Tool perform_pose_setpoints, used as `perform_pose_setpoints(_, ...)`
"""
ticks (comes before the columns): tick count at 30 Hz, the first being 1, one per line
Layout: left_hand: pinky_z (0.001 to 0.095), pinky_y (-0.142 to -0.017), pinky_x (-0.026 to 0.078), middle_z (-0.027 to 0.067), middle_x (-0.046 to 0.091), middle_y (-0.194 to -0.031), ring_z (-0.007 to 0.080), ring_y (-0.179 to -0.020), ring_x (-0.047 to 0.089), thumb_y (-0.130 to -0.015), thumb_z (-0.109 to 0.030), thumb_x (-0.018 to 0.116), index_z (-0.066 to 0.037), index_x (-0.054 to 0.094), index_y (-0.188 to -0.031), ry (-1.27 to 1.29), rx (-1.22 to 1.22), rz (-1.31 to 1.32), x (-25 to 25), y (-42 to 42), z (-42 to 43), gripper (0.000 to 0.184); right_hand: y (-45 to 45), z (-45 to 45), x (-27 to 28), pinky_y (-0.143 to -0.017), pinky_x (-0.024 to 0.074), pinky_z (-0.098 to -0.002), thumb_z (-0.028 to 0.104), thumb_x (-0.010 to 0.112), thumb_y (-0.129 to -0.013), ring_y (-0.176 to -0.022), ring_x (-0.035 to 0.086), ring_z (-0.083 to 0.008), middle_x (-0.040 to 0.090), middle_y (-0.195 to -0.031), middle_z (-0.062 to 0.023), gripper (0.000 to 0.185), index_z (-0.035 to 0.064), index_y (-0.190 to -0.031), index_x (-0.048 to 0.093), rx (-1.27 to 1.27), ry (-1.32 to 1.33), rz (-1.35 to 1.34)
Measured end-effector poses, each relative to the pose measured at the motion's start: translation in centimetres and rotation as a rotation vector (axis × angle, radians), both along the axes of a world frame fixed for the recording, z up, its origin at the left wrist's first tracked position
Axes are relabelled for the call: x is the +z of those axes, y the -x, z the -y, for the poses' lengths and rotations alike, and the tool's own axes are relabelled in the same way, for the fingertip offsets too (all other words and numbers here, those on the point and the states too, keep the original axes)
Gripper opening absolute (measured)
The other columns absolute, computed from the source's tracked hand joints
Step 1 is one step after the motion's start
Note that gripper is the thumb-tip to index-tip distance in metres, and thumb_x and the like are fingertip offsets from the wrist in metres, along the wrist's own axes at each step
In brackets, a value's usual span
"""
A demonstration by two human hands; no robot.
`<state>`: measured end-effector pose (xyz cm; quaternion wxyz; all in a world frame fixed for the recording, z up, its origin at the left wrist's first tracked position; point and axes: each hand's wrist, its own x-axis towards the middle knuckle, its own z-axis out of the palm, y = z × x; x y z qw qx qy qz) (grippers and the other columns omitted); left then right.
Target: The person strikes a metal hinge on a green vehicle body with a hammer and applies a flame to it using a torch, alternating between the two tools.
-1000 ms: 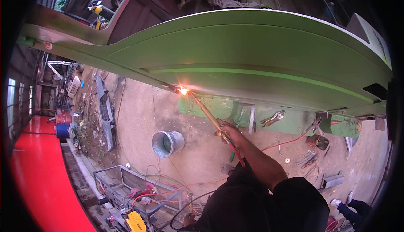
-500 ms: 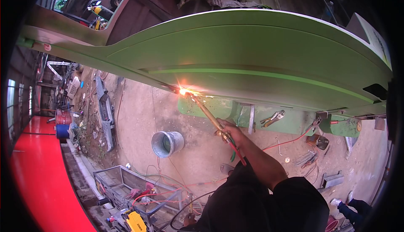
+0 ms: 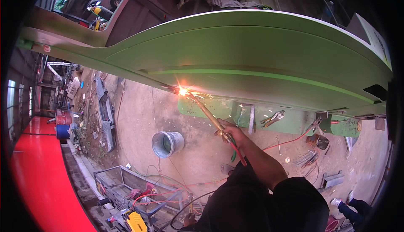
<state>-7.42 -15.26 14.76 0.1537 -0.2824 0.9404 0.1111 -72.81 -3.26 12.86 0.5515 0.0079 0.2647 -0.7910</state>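
Note:
My right hand (image 3: 231, 132) is closed around the brass gas torch (image 3: 206, 112), with red and green hoses running back from its rear end. The torch tip points up and left at the lower edge of a large green metal panel (image 3: 261, 49). A bright glow with flying sparks hides the tip and the spot it meets. Low in the view, my left hand (image 3: 189, 220) is partly cut off by dark clothing. Its fingers are closed around a slim upright tool (image 3: 190, 203), whose kind I cannot make out.
Locking pliers (image 3: 273, 118) lie on a green sheet below the panel. A bucket (image 3: 167, 144) stands on the ground. Near it are a metal frame (image 3: 122, 171), a yellow case (image 3: 136, 222) and trailing hoses. Another person's legs (image 3: 353, 211) show at lower right.
Sparks now scatter farther to the right and down past the torch. The torch and both hands stay in nearly the same place.

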Motion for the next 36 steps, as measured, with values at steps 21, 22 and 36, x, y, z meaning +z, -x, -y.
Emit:
perform_pose_setpoints(21, 0.0501, -0.072, 0.054, 0.0266, 0.066, -0.101, 0.0446, -0.085, 0.066, -0.074, -0.02, 0.07, -0.005, 0.067, -0.103, -0.016, 0.03, 0.045, 2.0, 3.0, -0.1, 0.033, -0.1, 0.3, -0.2, -0.048, 0.0469, -0.0251, 0.028, 0.048, -0.098, -0.05, 0.055, -0.0135, 0.067, -0.101, -0.0226, 0.065, 0.0081, -0.154, 0.022, 0.008, -0.085, -0.038)
perform_pose_setpoints(22, 0.05, -0.072, 0.054, 0.0263, 0.066, -0.101, 0.045, -0.086, 0.066, -0.072, -0.019, 0.07, -0.005, 0.067, -0.101, 0.011, 0.065, -0.002, 2.7, 4.1, -0.6, 0.031, -0.1, 0.4, -0.1, -0.048, 0.0469, -0.0251, 0.028, 0.048, -0.098, -0.05, 0.055, -0.0135, 0.067, -0.101, -0.0226, 0.065, 0.0081, -0.154, 0.022, 0.006, -0.086, -0.04)
perform_pose_setpoints(36, 0.0382, -0.044, 0.047, 0.0123, 0.059, -0.063, 0.0219, -0.049, 0.059, -0.098, -0.036, 0.054, -0.003, 0.056, -0.127, -0.363, 0.868, -0.205, 1.1, 17.1, 9.5, 0.044, -2.6, -7.1, 5.2, -0.058, 0.0514, -0.0268, 0.004, 0.07, -0.084, -0.076, 0.063, -0.0146, 0.067, -0.099, -0.0133, 0.084, 0.0102, -0.154, 0.024, 0.031, -0.395, -0.522)
